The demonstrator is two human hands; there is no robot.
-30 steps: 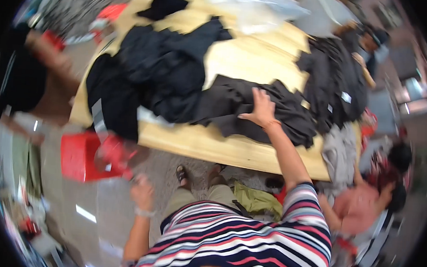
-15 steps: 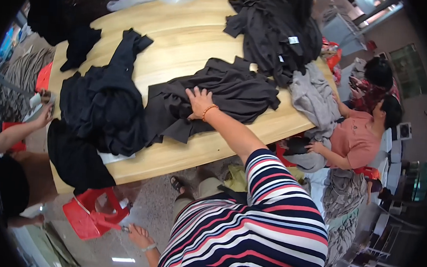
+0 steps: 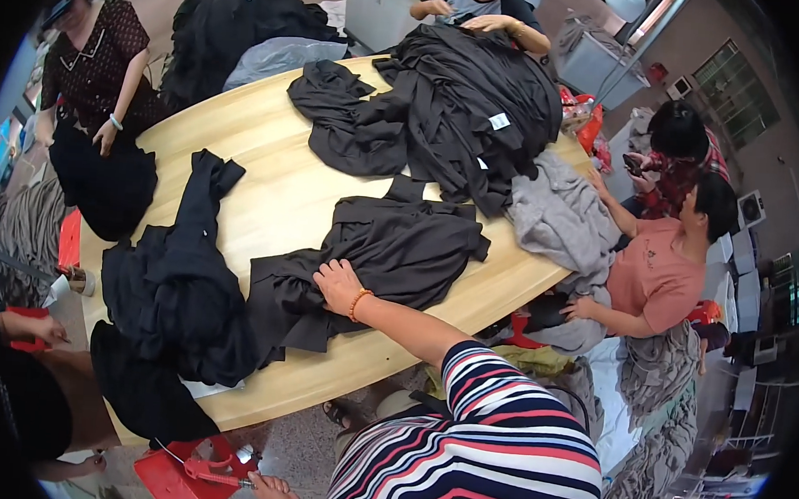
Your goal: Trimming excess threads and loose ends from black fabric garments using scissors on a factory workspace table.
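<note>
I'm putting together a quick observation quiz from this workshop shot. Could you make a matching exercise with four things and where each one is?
Things:
1. right hand
2. left hand
3. grey garment
4. red stool

Places:
A. on the floor under the near edge of the wooden table
B. draped over the table's right edge, beside the person in the pink top
C. resting flat on the spread black garment
D. low by the floor, next to the red-handled scissors

Pairs: 1-C, 2-D, 3-B, 4-A
</note>
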